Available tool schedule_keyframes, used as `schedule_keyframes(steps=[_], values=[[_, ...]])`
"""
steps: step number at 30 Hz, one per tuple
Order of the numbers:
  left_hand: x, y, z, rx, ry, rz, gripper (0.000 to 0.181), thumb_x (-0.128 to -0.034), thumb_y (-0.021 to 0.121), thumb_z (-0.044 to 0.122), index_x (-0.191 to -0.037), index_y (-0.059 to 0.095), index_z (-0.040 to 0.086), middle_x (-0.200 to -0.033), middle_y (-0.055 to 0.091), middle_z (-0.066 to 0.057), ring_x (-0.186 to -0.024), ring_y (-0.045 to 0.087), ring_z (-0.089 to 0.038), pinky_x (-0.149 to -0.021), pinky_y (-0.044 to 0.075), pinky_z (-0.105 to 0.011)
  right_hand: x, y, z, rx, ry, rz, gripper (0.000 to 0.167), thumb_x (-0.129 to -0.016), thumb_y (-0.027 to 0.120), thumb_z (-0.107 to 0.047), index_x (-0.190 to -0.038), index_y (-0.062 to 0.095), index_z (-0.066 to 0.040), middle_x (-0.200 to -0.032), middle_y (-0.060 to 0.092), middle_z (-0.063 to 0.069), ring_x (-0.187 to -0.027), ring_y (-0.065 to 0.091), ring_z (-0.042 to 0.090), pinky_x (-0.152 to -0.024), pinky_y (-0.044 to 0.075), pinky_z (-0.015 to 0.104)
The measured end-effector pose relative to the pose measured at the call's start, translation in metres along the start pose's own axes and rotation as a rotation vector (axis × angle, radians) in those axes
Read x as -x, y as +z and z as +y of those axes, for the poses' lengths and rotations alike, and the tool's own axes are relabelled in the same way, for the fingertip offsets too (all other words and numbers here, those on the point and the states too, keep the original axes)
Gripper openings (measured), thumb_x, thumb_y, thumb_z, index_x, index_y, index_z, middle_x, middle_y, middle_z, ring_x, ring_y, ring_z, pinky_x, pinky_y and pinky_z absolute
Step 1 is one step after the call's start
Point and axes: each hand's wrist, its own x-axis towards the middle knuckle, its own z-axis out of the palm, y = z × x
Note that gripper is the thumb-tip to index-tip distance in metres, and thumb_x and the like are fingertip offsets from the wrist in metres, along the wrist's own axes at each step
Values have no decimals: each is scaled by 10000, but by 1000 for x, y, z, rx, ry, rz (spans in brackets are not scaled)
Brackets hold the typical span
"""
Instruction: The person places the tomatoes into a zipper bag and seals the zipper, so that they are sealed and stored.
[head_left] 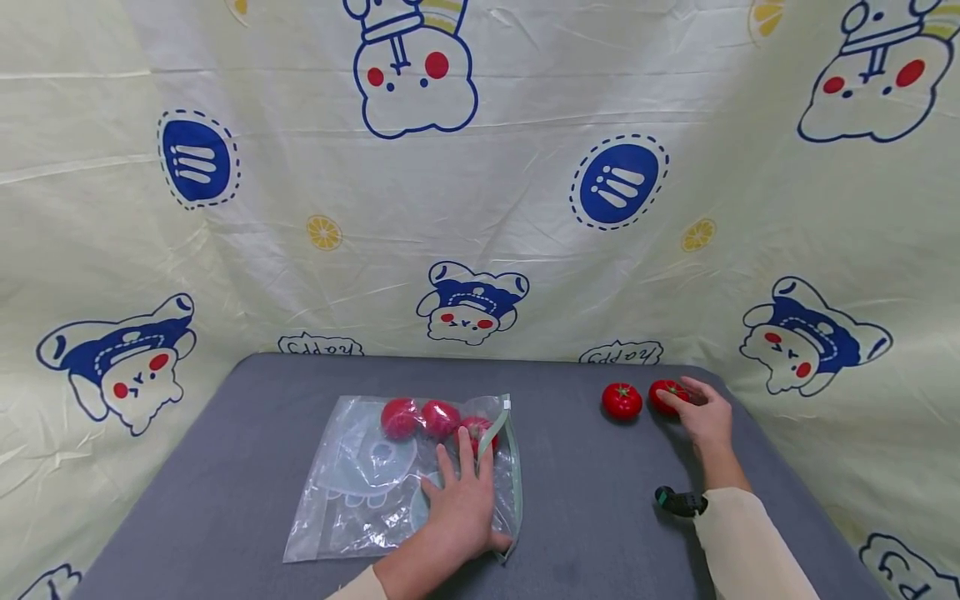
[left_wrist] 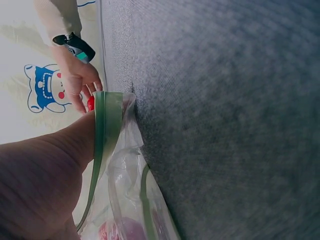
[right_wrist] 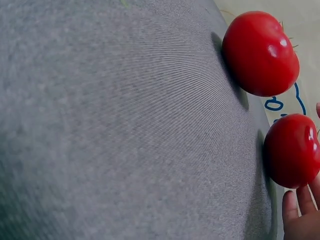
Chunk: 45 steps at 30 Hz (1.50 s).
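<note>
A clear zip bag [head_left: 352, 533] with a green zip edge lies flat, and three red tomatoes [head_left: 400, 418] show inside it near its far side. My left hand [head_left: 459, 508] rests on the bag with fingers spread and fairly straight. Its thumb passes behind the green zip strip [left_wrist: 100, 130] in the left wrist view, so the tip is hidden. At the far right, my right hand [head_left: 705, 417] holds a red tomato [right_wrist: 292, 150] between thumb and fingers. A second loose tomato [head_left: 622, 402] sits just to the left of it on the table.
The grey cloth-covered table [head_left: 577, 533] ends close behind the two loose tomatoes. A pale printed curtain [head_left: 525, 192] hangs behind and around it. A dark wrist device [head_left: 681, 502] is strapped at my right wrist and stands out over the table.
</note>
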Motion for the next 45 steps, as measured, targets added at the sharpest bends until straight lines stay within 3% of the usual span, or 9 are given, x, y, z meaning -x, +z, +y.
schedule_keyframes(steps=[13,28,45], values=[[1,-2,1,-16,9,14,1298,-563,973,549,-1601,310,141,-1716,65,-201,-1509,160,-597,-1029,335,-826,-3,-3,4,-8,30,-80,865,-912,770,-383,-1598,335,-86,-1630,325,269,-1481,310,440,-1207,327,581],[3,-2,0,-17,20,27,1290,-561,971,556,-1594,325,132,-1710,90,-210,-1499,182,-603,-1014,345,-830,-3,-1,9,-17,40,-66,862,-905,781,-383,-1589,355,-76,-1619,358,249,-1458,336,413,-1200,351,558],[0,0,0,-4,0,-5,1256,-579,968,530,-1592,337,140,-1719,57,-193,-1513,157,-590,-1039,327,-825,-2,0,11,-1,77,-35,875,-890,787,-428,-1581,375,-84,-1613,364,242,-1442,340,410,-1178,389,546]])
